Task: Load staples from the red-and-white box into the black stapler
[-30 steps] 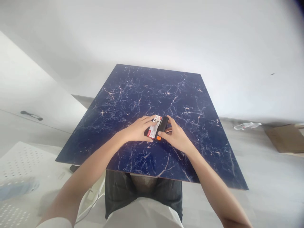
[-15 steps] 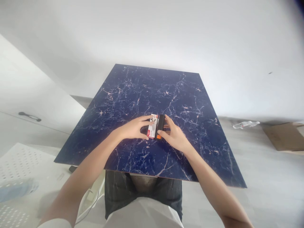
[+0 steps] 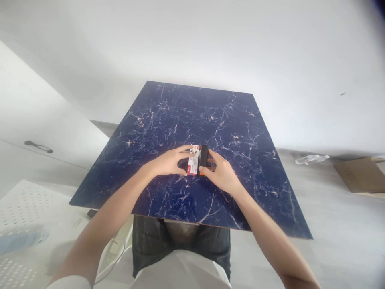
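A small white and red printed box (image 3: 193, 163) lies on the blue marbled tabletop, close to the table's front half. My left hand (image 3: 170, 161) reaches it from the left, fingertips over its upper part and thumb by its lower left corner. Right beside the box is a black oblong object (image 3: 203, 154) with an orange part at its near end; its exact kind does not show. My right hand (image 3: 221, 170) grips this object from the right, its thumb on the orange end and its fingers along the far side.
The blue marbled table (image 3: 192, 116) stands by a white wall. At the right, a clear plastic bottle (image 3: 311, 159) and a cardboard box (image 3: 359, 174) are on the floor. A white perforated piece (image 3: 27, 200) is at the lower left, below a cabinet handle (image 3: 38, 147).
The right thumb has shifted slightly and now covers more of the orange part. Box and black object stay nearly in place, side by side.
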A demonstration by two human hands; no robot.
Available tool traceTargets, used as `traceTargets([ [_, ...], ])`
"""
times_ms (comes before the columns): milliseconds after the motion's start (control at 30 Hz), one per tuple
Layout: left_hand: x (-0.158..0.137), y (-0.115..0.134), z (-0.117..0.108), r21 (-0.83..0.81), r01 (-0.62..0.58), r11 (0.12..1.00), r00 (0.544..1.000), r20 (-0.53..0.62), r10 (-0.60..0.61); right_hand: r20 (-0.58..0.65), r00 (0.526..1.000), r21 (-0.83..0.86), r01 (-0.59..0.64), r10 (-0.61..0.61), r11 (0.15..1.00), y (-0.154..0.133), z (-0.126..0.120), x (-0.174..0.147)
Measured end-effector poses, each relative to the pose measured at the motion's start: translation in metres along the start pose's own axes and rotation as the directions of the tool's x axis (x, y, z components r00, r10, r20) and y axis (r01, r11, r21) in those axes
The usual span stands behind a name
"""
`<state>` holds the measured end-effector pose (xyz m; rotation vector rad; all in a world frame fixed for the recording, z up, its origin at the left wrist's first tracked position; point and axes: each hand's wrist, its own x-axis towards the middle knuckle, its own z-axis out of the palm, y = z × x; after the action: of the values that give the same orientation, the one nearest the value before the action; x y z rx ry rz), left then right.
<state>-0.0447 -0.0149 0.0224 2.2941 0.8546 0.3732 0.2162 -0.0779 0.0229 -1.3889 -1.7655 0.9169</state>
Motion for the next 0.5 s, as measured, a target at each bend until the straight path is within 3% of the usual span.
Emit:
traceTargets([
  [233, -0.003, -0.004, 0.008, 0.027, 0.09, 0.996, 0.996, -0.015, -0.09, -0.046, 0.999, -0.167, 0.001, -0.009, 0.986, -0.01, 0.006, -0.004],
  [500, 0.02, -0.001, 0.021, 0.075, 0.04, 0.996, 0.997, -0.075, -0.034, -0.118, 0.993, -0.227, -0.047, 0.02, 0.973, -0.004, -0.007, -0.001],
])
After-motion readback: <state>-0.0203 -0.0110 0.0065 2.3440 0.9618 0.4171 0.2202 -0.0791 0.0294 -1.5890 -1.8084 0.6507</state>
